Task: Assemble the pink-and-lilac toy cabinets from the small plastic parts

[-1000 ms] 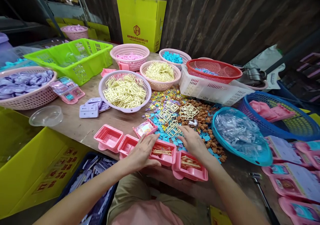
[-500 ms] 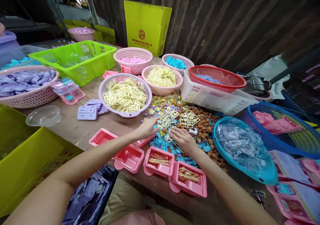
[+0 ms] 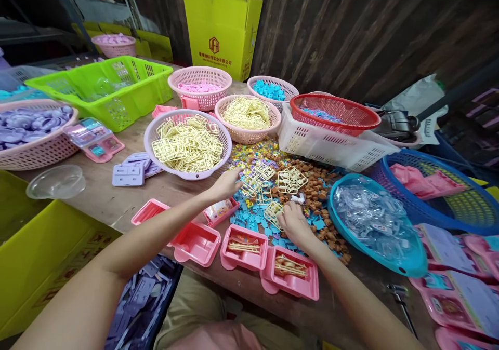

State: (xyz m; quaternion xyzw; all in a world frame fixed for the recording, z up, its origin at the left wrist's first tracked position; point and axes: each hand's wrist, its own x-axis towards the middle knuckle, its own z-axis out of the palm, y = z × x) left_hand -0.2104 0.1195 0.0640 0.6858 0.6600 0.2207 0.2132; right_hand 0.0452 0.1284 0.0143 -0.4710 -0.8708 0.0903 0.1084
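Both of your hands had shifted since half a second before: your left hand (image 3: 226,185) had slid a little left along the near edge of the loose heap, and your right hand (image 3: 293,220) had drawn back toward you and closed up where before it lay flat on the pile.

Going from the left, two pink trays (image 3: 195,242) at the table's near edge sat empty, one partly hidden under your left forearm. The next two trays (image 3: 245,246) (image 3: 290,274) each already held a cream sprue and some small brown bits, so about half of that row was filled and half was left. Behind them, one more small tray (image 3: 220,210) lay tilted against the heap with something pale in it; what it was I could not make out.

Your left hand rested with fingers curled loosely down onto the scattered pieces just below the lilac basket (image 3: 187,145) of cream frames; whether it pinched anything I cannot tell. Your right hand was clenched around a cream sprue frame (image 3: 272,211) at the edge of the blue and brown pieces (image 3: 319,194), knuckles up, thumb tucked in. More cream frames (image 3: 290,179) lay loose just beyond it, and the blue dish (image 3: 405,259) of clear parts stood to its right, untouched.
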